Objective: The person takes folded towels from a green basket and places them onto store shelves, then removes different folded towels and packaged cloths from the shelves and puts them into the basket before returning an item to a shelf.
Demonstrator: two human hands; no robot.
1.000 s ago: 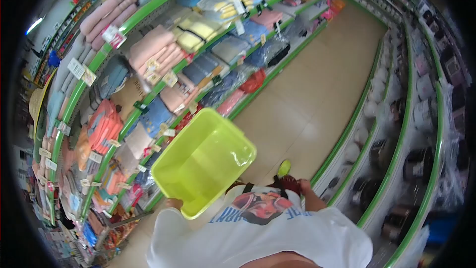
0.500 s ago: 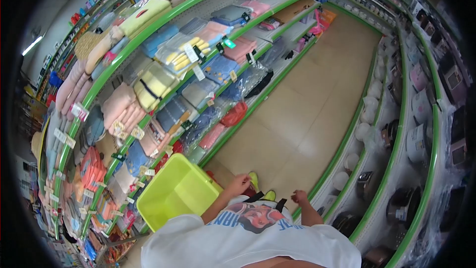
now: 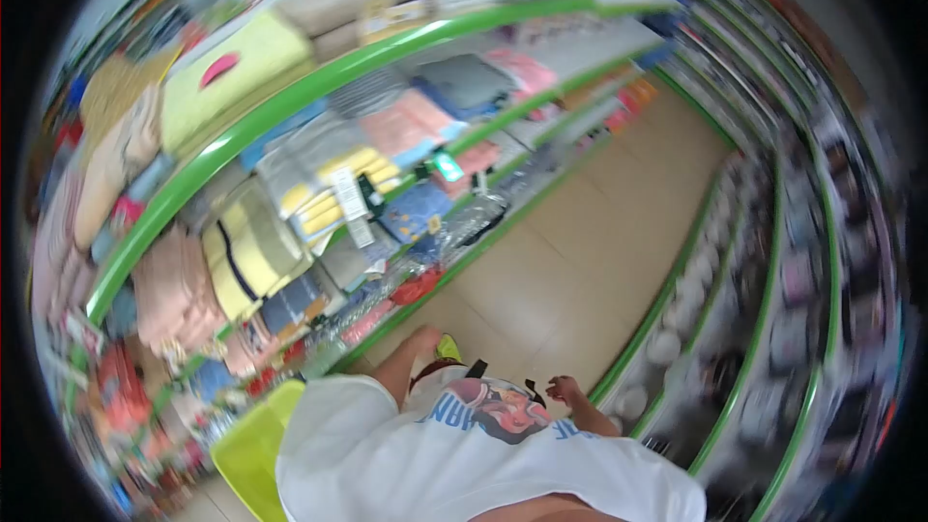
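My left hand (image 3: 422,336), blurred at the end of the forearm, is raised in front of the lower towel shelves; its fingers do not show clearly. Low on the right, my right hand (image 3: 563,389) hangs beside the cookware shelf, fingers loosely bent and a little apart, with nothing seen in it. A black strap (image 3: 534,390) dangles close to that hand. The yellow-green plastic bin (image 3: 253,449) stands at my left side, partly hidden by my white T-shirt (image 3: 387,454). Nearest my left hand are folded towels, among them a yellow striped one (image 3: 237,266).
Green-edged shelves with stacked towels (image 3: 242,68) line the left side. On the right, shelves hold white bowls (image 3: 665,346) and boxed cookware. A tiled aisle floor (image 3: 580,242) runs between them towards more shelving at the back.
My view has moved nearer the towel shelves. The bin has slid to the lower left, partly behind my shirt. My left hand has moved left and up; my right hand stays low.
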